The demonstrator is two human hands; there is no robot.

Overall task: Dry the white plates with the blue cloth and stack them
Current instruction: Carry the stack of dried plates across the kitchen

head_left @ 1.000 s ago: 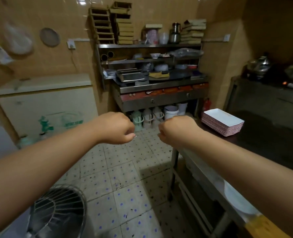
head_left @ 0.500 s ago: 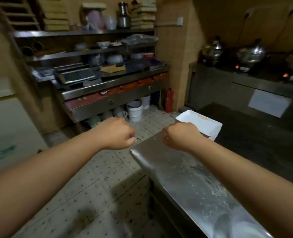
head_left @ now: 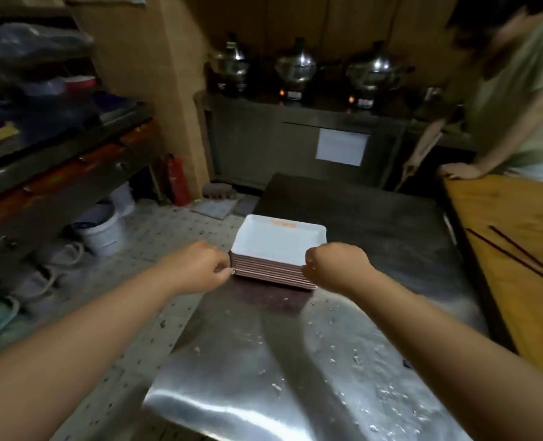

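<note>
Curled hands (head_left: 197, 268) (head_left: 337, 265) flank the plate stack (head_left: 276, 253)

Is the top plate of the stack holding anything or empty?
Empty. The top plate shows a bare white inside, apart from an orange mark near its far rim.

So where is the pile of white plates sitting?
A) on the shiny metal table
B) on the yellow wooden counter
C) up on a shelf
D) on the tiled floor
A: the stack of white plates rests on the wet metal table, between the left hand and the right hand, not on the wooden counter to the right.
</note>
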